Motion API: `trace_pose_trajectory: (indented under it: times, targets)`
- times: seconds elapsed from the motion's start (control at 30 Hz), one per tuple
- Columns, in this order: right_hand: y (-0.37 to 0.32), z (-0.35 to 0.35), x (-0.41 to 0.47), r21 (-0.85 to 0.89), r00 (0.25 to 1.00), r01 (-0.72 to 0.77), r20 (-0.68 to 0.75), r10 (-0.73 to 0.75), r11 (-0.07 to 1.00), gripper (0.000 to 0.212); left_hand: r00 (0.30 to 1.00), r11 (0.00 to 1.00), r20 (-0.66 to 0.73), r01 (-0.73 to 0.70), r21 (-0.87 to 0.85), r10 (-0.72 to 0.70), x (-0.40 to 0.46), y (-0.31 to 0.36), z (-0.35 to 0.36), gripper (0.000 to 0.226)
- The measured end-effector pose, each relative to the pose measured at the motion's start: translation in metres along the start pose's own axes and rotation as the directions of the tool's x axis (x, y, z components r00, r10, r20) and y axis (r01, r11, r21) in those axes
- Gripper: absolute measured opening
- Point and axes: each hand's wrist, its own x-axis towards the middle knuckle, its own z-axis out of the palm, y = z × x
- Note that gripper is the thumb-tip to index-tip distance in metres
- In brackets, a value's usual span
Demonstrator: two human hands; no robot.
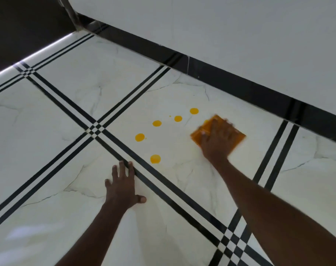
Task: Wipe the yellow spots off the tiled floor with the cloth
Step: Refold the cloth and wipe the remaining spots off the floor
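Several round yellow spots lie on a white marble tile (182, 181): one far (194, 110), one beside it (178, 118), one at the middle (156, 123), one to the left (139, 137), one nearest me (155, 158). An orange cloth (238, 136) lies flat on the same tile, right of the spots, blurred by motion. My right hand (217, 140) presses on the cloth with fingers spread and straight. My left hand (122, 186) rests flat on the floor with fingers spread, its fingertips at a black tile stripe, just below the nearest spot.
Black double stripes (98, 129) cross the floor between tiles. A black skirting board (240, 87) runs along a white wall (221, 35) behind the spots. A dark opening (19, 25) sits at the far left corner.
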Motion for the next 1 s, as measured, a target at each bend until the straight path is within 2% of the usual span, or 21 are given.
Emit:
trace_pose_trajectory:
  times: [0.07, 0.13, 0.2, 0.27, 0.33, 0.43, 0.57, 0.7, 0.8, 0.9, 1.0]
  targets:
    - [-0.037, 0.013, 0.003, -0.005, 0.994, 0.107, 0.013, -0.107, 0.994, 0.08, 1.0, 1.0, 0.008, -0.016, -0.017, 0.017, 0.002, -0.002, 0.001, 0.137]
    - [-0.055, 0.026, -0.03, -0.054, 0.966, 0.257, 0.011, -0.257, 0.965, 0.075, 0.999, 0.999, 0.027, -0.017, -0.027, 0.018, 0.001, -0.006, 0.0, 0.137]
    - [-0.042, 0.028, -0.074, -0.088, 0.921, 0.39, 0.057, -0.386, 0.917, 0.072, 0.998, 0.999, 0.047, -0.035, -0.042, 0.037, 0.001, -0.007, 0.0, 0.138]
    - [-0.008, 0.02, -0.1, -0.092, 0.902, 0.432, 0.066, -0.428, 0.897, 0.072, 0.998, 0.998, 0.048, -0.047, -0.032, 0.049, 0.0, -0.008, -0.002, 0.139]
    - [0.028, 0.008, -0.096, -0.094, 0.938, 0.346, 0.067, -0.341, 0.934, 0.072, 0.996, 0.997, 0.041, -0.072, -0.037, 0.074, 0.004, -0.011, -0.009, 0.139]
    - [0.052, -0.005, -0.036, -0.095, 0.987, 0.159, 0.028, -0.157, 0.983, 0.074, 0.997, 0.994, -0.01, -0.079, -0.072, 0.079, 0.016, -0.028, -0.017, 0.142]
    - [0.008, -0.007, 0.057, -0.058, 1.0, 0.003, 0.026, -0.001, 0.998, 0.085, 1.0, 0.998, -0.022, -0.018, -0.059, 0.017, 0.031, -0.05, -0.009, 0.148]
    - [-0.059, 0.002, 0.091, -0.035, 0.998, 0.01, 0.065, -0.008, 0.999, 0.082, 1.0, 0.998, 0.004, 0.029, -0.062, -0.029, 0.037, -0.04, -0.005, 0.148]
    - [-0.113, 0.02, 0.074, -0.063, 0.97, 0.223, 0.109, -0.215, 0.973, 0.073, 0.999, 0.996, 0.019, 0.045, -0.08, -0.044, 0.038, -0.04, -0.01, 0.149]
    - [-0.148, 0.045, 0.029, -0.106, 0.863, 0.499, 0.145, -0.483, 0.86, 0.072, 0.999, 0.992, 0.034, 0.036, -0.124, -0.033, 0.036, -0.041, -0.009, 0.148]
    - [-0.128, 0.042, -0.023, -0.1, 0.753, 0.653, 0.19, -0.63, 0.751, 0.069, 0.999, 0.986, 0.028, 0.033, -0.166, -0.029, 0.033, -0.043, -0.01, 0.147]
